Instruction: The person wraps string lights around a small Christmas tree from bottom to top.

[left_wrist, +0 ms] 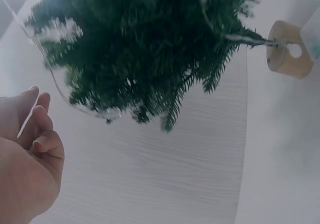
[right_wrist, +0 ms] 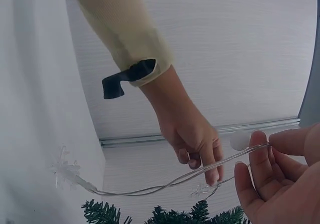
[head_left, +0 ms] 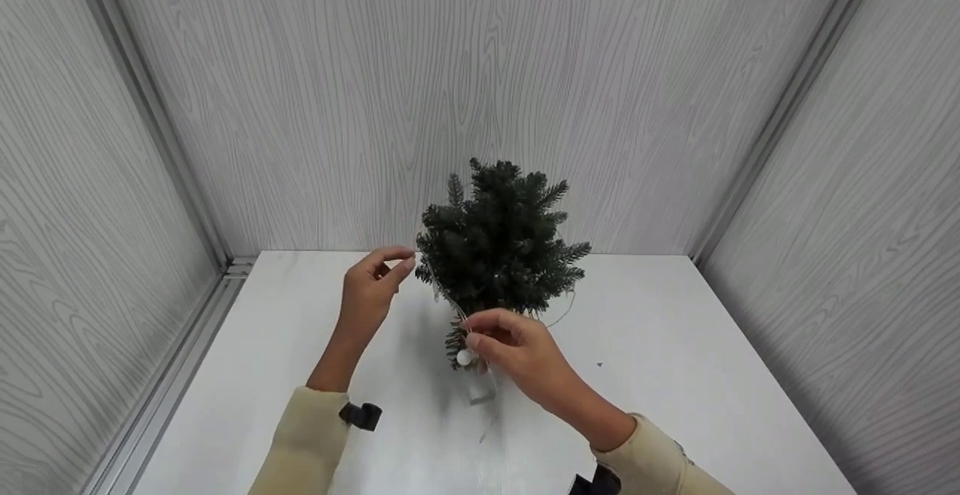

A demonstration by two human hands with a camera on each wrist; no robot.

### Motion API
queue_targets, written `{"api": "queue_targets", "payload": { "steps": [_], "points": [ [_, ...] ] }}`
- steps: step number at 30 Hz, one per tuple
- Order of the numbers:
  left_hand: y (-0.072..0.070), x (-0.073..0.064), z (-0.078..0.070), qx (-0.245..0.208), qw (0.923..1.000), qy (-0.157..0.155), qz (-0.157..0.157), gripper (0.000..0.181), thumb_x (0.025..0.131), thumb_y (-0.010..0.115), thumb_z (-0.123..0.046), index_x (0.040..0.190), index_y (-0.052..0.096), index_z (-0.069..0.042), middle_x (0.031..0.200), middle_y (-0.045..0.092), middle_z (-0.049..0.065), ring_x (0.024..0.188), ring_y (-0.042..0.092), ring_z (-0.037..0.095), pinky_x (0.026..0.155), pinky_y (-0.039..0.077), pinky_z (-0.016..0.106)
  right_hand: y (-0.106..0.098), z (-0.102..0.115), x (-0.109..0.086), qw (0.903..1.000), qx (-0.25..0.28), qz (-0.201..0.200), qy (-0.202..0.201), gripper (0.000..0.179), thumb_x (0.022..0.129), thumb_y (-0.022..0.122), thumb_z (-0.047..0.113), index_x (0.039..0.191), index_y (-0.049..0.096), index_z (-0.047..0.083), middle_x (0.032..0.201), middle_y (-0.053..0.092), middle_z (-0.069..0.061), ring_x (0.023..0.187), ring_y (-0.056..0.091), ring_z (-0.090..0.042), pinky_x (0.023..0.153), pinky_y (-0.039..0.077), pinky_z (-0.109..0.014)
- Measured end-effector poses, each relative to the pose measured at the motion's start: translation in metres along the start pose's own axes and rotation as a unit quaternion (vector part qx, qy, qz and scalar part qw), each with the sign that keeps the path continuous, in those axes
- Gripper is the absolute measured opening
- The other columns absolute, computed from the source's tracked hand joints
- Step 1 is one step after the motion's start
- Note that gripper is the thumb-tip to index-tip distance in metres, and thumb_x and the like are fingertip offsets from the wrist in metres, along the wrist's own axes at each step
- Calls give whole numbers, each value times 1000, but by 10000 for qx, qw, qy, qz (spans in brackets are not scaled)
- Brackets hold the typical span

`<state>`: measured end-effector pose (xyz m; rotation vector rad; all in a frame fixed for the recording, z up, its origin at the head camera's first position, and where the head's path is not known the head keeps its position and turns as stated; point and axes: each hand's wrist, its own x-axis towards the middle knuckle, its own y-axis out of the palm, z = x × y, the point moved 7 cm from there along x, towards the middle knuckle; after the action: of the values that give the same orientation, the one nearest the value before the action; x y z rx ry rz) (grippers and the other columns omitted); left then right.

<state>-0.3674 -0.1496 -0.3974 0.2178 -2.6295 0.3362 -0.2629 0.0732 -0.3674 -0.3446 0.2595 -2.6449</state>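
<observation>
A small green artificial Christmas tree [head_left: 502, 240] stands on the white table. Thin wire string lights [right_wrist: 175, 184] with clear snowflake-shaped pieces [right_wrist: 66, 170] run along its near left side. My right hand [head_left: 517, 345] pinches the doubled wire between thumb and index finger, in front of the lower branches. At the tree's left edge, my left hand [head_left: 373, 281] has thumb and index fingertips together on the wire, close to another snowflake [right_wrist: 201, 189]. A round white piece [head_left: 464, 358] shows just below my right fingertips. In the left wrist view the tree's round wooden base [left_wrist: 287, 51] is visible.
A see-through boxy piece [head_left: 480, 390] is at the tree's foot, partly hidden. Loose wire [head_left: 562, 311] loops out on the tree's right. A tiny dark speck [head_left: 599, 364] lies on the white table [head_left: 660, 405]. Wood-grain panels [head_left: 420, 90] enclose the back and sides.
</observation>
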Motion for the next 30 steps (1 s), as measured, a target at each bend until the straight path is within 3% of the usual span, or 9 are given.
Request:
{"api": "queue_targets", "payload": {
  "steps": [3,5,8,12,17,22,25,30],
  "points": [
    [5,-12,-17,388,9974,572,191,25,98,69,-25,121,73,-16,113,72,-3,71,54,14,60,44,25,-1,-2,-1,10000,-41,28,31,23,100,65,16,119,68,4,100,66,-12,77,62,-16,74,56,-29],
    [9,-16,-26,756,9913,1050,253,25,97,69,-21,122,73,-16,119,72,-4,80,60,14,66,49,27,-1,-3,-3,10000,-43,52,36,23,100,65,18,119,68,4,101,66,-13,78,62,-15,75,55,-28],
    [15,-21,-34,1330,9767,1655,299,24,96,70,-15,120,74,-16,122,71,-3,92,66,12,73,53,29,-2,-5,-4,9999,-6,79,64,25,100,65,19,120,67,4,101,66,-13,78,62,-15,75,55,-28],
    [22,-25,-36,1907,9572,2158,288,23,93,74,-14,115,76,-20,119,73,-4,93,69,9,70,55,28,-4,-8,-5,9998,55,142,100,27,100,65,19,120,66,1,100,66,-11,77,62,-14,74,55,-28],
    [25,-27,-35,2380,9356,2608,51,19,88,78,-14,107,78,-18,111,74,-3,95,72,11,72,58,30,-9,-12,-5,9997,61,205,118,25,100,66,20,117,68,1,105,67,-15,77,62,-16,73,55,-28],
    [27,-31,-38,2809,9126,2965,-195,15,84,82,-13,99,79,-15,103,75,-1,95,73,15,74,60,34,-19,-19,-6,9987,-255,299,331,26,99,67,25,114,70,4,104,70,-13,80,62,-20,72,54,-28],
    [29,-33,-39,2922,9067,3031,-260,11,84,82,-16,95,79,-16,99,75,-1,91,73,15,70,60,34,-28,-24,-9,9976,-401,359,437,27,99,67,25,114,71,2,101,70,-12,80,62,-20,72,55,-30],
    [30,-33,-38,3007,9044,3014,-287,10,84,82,-19,94,79,-18,95,74,-3,87,72,14,64,59,33,-47,-32,-15,9939,-887,390,531,26,100,66,26,115,71,5,101,70,-9,79,61,-14,72,54,-31]
  ]
}}
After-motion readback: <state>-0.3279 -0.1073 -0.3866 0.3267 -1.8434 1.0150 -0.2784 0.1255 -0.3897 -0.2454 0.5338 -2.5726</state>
